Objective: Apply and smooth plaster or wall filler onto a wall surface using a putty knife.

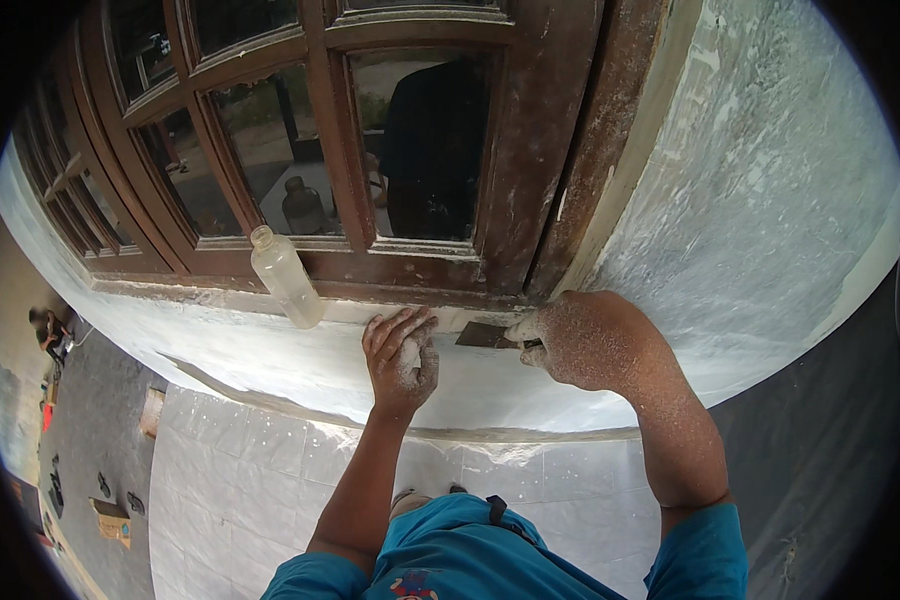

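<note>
My right hand [590,340], dusted with white powder, grips a putty knife [485,335]. Its flat, dark blade points left and lies against the white ledge below the window frame. To its left, my left hand [402,365] is raised at the same ledge, fingers curled around a whitish lump of putty [410,350]. White residue coats those fingers too. A clear, unlabelled plastic bottle [288,278] without a cap stands on the sill, left of my left hand.
A brown wooden window [420,262] with glass panes rises above the ledge. Patchy grey-white plaster covers the wall [750,190] at right. Grey tiles [240,470] lie below. Far left, another person [50,330] crouches, and a cardboard box [112,522] sits on the darker floor.
</note>
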Tool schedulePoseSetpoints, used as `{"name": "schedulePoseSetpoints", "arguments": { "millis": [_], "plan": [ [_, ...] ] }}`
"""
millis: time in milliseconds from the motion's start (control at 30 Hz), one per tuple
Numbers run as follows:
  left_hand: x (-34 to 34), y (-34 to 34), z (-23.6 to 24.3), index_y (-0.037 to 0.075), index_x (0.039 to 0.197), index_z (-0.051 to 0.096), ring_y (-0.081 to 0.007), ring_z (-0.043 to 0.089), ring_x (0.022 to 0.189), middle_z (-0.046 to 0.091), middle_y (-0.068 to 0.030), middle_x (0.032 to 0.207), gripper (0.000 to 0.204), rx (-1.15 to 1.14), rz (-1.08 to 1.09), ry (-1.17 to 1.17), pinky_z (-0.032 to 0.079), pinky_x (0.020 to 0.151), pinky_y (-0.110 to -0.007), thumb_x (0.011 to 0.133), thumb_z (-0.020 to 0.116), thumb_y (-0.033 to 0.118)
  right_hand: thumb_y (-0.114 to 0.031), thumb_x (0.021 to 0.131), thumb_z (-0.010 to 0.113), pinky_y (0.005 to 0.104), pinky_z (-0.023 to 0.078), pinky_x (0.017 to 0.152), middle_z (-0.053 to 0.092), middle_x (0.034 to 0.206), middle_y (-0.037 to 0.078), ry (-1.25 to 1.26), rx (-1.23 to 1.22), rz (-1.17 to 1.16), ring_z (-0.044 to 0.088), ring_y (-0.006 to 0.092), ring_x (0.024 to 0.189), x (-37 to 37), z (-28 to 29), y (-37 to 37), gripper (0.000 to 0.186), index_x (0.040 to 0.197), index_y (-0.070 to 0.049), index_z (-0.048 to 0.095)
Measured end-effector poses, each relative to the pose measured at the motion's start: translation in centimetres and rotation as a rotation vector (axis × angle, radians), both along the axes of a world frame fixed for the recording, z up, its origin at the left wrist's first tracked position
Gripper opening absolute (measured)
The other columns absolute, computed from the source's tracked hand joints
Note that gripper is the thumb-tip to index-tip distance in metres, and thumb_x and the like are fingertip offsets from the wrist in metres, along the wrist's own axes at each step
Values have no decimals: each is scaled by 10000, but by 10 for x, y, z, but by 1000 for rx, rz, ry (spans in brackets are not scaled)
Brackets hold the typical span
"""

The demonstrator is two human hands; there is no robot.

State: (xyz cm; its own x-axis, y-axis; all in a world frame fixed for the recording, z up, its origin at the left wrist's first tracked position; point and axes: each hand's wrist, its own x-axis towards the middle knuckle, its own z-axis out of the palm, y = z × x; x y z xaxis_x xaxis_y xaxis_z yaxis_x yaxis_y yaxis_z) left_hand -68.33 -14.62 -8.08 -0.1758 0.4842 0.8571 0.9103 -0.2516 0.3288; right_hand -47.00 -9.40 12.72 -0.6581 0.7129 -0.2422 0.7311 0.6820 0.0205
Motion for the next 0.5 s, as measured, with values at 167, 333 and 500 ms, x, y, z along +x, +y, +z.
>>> {"name": "schedulePoseSetpoints", "arguments": {
  "millis": [167,333,500],
  "plan": [
    [1,-3,3,120,1059,748,-212,597,1210,698,-7,1235,302,-19,-14,-1,353,1112,-461,788,646,33,-274,894,700,422,585,788,745,980,142,114,35,25,722,311,868,8,-13,-2,294,1173,-193,743],
    [-1,-2,2,121,1064,746,-212,598,1211,705,-7,1221,295,9,4,17,358,1109,-462,798,651,34,-268,894,695,421,587,781,746,954,139,41,48,-21,725,313,846,9,4,-9,295,1175,-196,746],
    [0,-2,2,126,1070,745,-213,604,1203,704,-8,1223,299,-17,8,4,364,1102,-462,799,657,33,-256,895,690,419,589,753,744,927,151,79,41,48,726,314,815,4,-2,-5,278,1158,-194,755]
  ]
}}
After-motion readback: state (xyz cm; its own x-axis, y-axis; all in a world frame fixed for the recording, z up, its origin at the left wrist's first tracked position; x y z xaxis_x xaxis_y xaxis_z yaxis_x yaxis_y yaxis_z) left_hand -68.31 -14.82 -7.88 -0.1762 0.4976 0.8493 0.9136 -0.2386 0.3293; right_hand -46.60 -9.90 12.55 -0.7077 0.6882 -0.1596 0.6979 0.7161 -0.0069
